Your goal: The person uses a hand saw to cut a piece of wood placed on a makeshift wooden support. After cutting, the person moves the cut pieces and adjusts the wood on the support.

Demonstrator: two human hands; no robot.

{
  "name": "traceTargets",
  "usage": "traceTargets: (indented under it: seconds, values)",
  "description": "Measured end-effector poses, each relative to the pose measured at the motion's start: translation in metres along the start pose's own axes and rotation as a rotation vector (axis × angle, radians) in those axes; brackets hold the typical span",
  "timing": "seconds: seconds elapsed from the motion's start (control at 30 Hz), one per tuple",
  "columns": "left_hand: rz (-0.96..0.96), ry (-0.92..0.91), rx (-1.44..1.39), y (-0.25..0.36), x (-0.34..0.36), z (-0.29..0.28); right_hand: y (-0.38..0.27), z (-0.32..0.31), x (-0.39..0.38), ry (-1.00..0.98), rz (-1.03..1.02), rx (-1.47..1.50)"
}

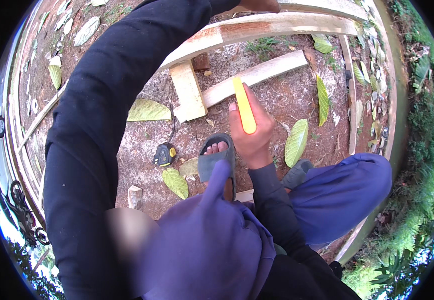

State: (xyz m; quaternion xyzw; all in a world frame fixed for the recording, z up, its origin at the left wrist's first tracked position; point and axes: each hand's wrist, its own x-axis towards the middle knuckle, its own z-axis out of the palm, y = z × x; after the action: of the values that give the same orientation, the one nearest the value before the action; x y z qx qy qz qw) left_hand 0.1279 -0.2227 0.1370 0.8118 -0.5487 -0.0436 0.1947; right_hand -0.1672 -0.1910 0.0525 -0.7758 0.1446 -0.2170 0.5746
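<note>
My right hand [255, 126] is closed round a flat, bright yellow bar-shaped tool [244, 105], which points away from me; its kind does not show clearly. Just beyond it lies a pale wooden board [257, 75], joining a short wood block [187, 90] at its left end. A long wooden beam [287, 24] spans the far side. My left arm reaches over to the top edge, where my left hand [259, 4] is at the far timber, mostly cut off, its fingers unclear. A black and yellow tape measure [165, 154] rests on the ground to the left.
My sandalled foot [217, 162] stands below the tape measure's right side. Large leaves [296, 142] are scattered over the reddish soil. A small wood offcut [135, 197] sits at lower left. Narrow timber [350, 100] runs along the right, with greenery [419, 150] beyond.
</note>
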Motion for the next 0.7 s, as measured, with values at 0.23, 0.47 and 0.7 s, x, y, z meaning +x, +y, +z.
traceTargets:
  seconds: [0.23,0.47,0.7]
  values:
    - [-0.348,0.398,-0.124,0.057,-0.107,-0.082,0.018,-0.012,0.01,0.068,0.005,-0.042]
    - [-0.984,0.314,-0.043,0.12,-0.36,-0.037,0.008,-0.014,0.002,0.004,0.276,0.125]
    - [-1.581,0.202,-0.029,0.269,-0.549,0.055,0.01,-0.018,0.0,-0.022,0.277,0.076]
